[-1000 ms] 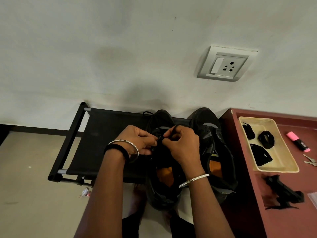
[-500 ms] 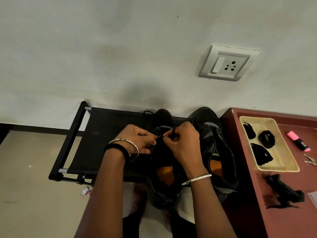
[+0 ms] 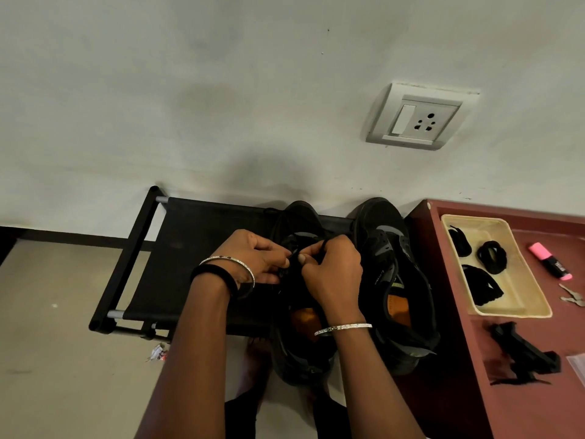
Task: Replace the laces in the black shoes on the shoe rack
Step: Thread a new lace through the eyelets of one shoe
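- Left hand (image 3: 253,258) hovers over the tongue of a black shoe (image 3: 300,353), fingers curled and pinching a black lace (image 3: 293,257) at the eyelets. Its wrist wears a black band and a silver bangle.
- Right hand (image 3: 332,274) grips the same lace between thumb and forefinger, close to the left fingertips (the 2 hands almost touch).
- That shoe stands toe to the wall on the shoe rack (image 3: 190,248), with its heel overhanging the front edge and an orange insole showing.
- Just beside it on the right stands the 2nd black shoe (image 3: 389,248), next to the maroon table (image 3: 538,413).
- On the table, a cream tray (image 3: 519,301) holds 3 lace bundles (image 3: 492,256). A pink highlighter (image 3: 549,259) and keys (image 3: 573,297) lie to its right.
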